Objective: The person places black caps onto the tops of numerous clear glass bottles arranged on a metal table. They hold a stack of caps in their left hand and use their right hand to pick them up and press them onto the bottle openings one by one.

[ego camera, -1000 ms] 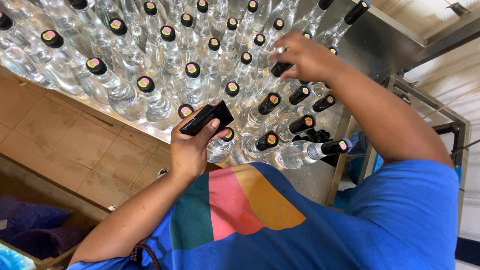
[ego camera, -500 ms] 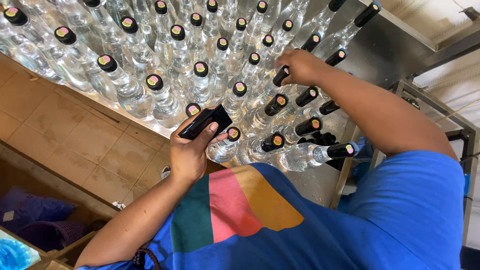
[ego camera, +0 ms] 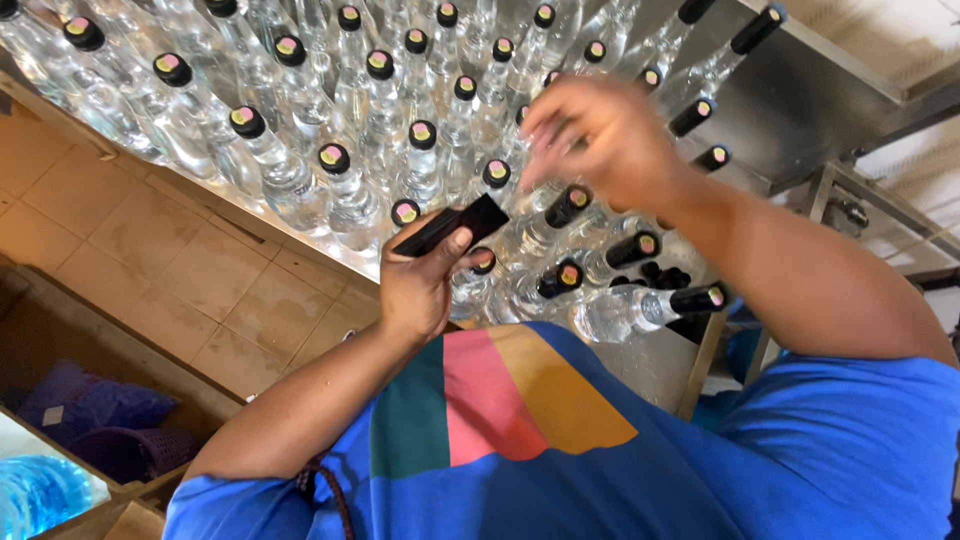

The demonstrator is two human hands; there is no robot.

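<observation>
Black sleeve stack (ego camera: 450,226): gripped in my left hand (ego camera: 420,285) at table near edge | right hand (ego camera: 600,140): blurred over capped bottles (ego camera: 345,180), grip undeterminable | progress, judged: several near bottles (ego camera: 640,305) black-sleeved, most rows bare | steel table (ego camera: 800,95)

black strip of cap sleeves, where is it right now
In the head view the black strip of cap sleeves sits just left of centre, pinched in the left hand above the capped clear bottles.

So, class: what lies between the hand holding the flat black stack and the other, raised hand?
In the head view, capped clear bottles stand between the left hand, holding the black stack, and the blurred right hand.
</observation>
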